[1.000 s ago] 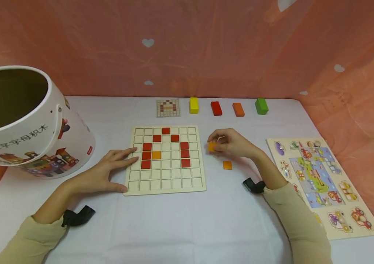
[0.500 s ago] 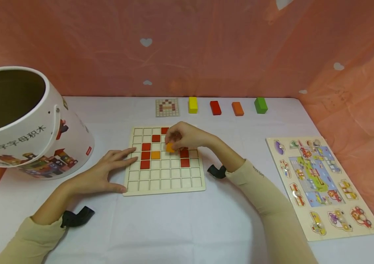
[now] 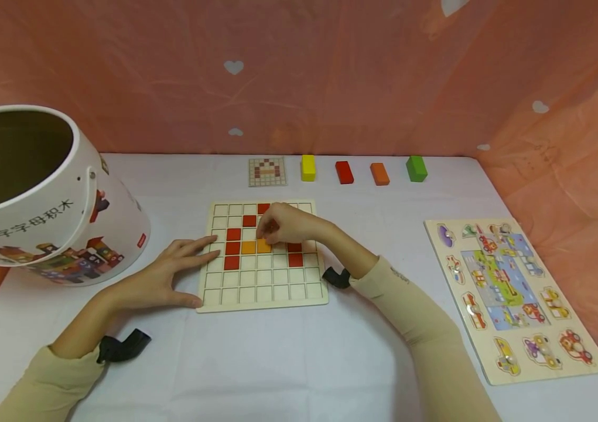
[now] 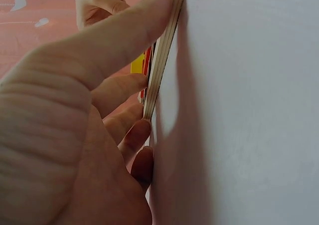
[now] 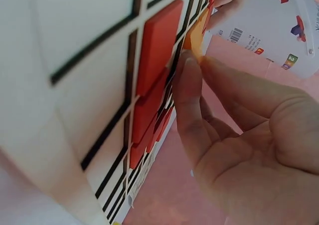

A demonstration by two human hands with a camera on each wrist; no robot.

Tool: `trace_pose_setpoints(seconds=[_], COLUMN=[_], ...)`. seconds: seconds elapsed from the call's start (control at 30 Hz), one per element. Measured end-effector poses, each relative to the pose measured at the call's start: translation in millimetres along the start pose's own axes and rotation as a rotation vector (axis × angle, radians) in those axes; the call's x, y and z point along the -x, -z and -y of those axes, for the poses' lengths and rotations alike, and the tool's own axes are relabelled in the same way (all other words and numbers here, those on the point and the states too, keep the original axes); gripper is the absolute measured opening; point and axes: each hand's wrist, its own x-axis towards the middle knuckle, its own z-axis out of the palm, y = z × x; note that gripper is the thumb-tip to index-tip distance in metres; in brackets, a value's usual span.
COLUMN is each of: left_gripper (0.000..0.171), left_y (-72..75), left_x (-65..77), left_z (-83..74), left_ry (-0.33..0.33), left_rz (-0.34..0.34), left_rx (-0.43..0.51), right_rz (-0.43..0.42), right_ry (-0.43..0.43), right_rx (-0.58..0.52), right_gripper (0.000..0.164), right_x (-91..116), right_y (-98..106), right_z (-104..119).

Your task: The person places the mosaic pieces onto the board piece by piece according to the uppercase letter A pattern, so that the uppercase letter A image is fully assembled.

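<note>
The wooden grid board [image 3: 267,296] lies on the table, with red tiles [image 3: 232,248] in some of its squares. An orange tile [image 3: 248,247] sits in one square, and a second orange tile [image 3: 264,247] is right beside it. My right hand [image 3: 290,224] pinches this second tile between thumb and fingertips, as the right wrist view also shows. It covers part of the board's upper right. My left hand [image 3: 174,272] rests at the board's left edge, fingers extended, fingertips on the rim; in the left wrist view the thumb [image 4: 124,35] touches the edge.
A small pattern card [image 3: 267,172] lies behind the board. To its right stand yellow [image 3: 308,168], red [image 3: 344,172], orange [image 3: 380,174] and green [image 3: 417,169] blocks. A large white bucket [image 3: 114,217] is at left, a picture puzzle board [image 3: 475,351] at right.
The right hand has carried an orange tile leftward from beside the board and down onto the grid. A loose orange tile at right is now out of sight near the forearm. The left hand stays put.
</note>
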Motion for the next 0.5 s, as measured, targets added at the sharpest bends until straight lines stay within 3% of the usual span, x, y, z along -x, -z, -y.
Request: trace_pose_setpoints(seconds=[0.23,0.5], left_gripper=[0.090,0.092], left_y=[-1.0,-1.4], left_x=[0.2,-0.2], left_z=[0.3,-0.1], left_ry=[0.003,0.004], left_rz=[-0.003,-0.007], left_rx=[0.001,0.002], right_rz=[-0.046,-0.140], right_ry=[-0.009,-0.032], right_rx=[0.031,-0.192], right_gripper=[0.018,0.024], right_x=[14,70], right_y=[2,15], right_z=[0,-32])
